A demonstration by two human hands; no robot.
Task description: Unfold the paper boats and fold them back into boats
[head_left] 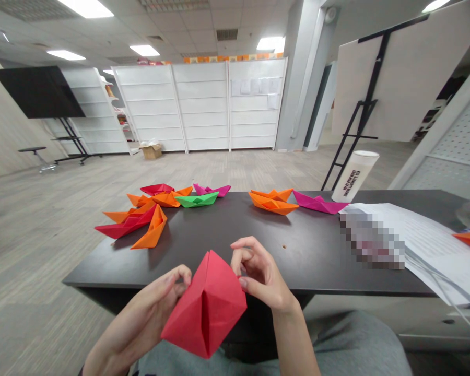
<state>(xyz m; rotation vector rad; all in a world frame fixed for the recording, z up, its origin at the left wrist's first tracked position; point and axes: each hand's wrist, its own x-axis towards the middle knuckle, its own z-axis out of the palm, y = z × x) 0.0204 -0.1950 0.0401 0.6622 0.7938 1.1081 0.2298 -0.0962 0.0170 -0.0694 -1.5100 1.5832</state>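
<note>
A folded piece of red paper is held up in front of the table's near edge, with creases and a narrow opening down its middle. My left hand grips it from the left, the fingers partly hidden behind the paper. On the opposite side my right hand pinches the paper's right edge between thumb and curled fingers. Nearest to my left hand on the table is an orange paper boat, beside a red paper boat.
More folded boats stand along the far edge: a green one, orange ones and a magenta one. A white cup is at the back right, near printed sheets and a cable. The dark tabletop stretches between them.
</note>
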